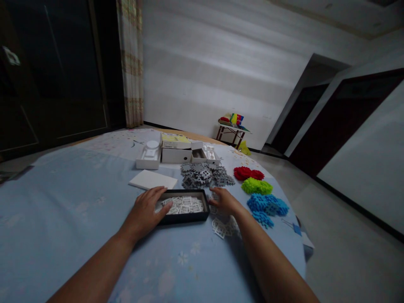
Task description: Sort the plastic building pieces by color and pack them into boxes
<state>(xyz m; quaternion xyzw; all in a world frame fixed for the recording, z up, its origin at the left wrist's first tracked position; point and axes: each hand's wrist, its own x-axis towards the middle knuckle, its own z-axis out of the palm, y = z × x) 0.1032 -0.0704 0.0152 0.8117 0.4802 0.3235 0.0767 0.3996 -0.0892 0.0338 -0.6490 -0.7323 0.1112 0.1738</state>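
A black box [184,217] with a pale inside holds many small white lattice pieces [187,205]. At its left end my left hand [147,212] rests with the fingers over the far rim and the thumb reaching inside, so it grips the box. By the right end of the box is my right hand [224,201], fingers apart and slightly curled, holding nothing that I can see. Beneath and beside that hand lie loose white pieces [221,228] on the cloth. A pile of grey pieces [205,174] sits just beyond the box.
Behind are a white lid [153,180], a white box with a round part [149,156] and a yellow-topped box [176,155]. Red [248,173], green [256,186] and blue pieces [267,205] lie along the right edge of the cloth-covered table [82,202].
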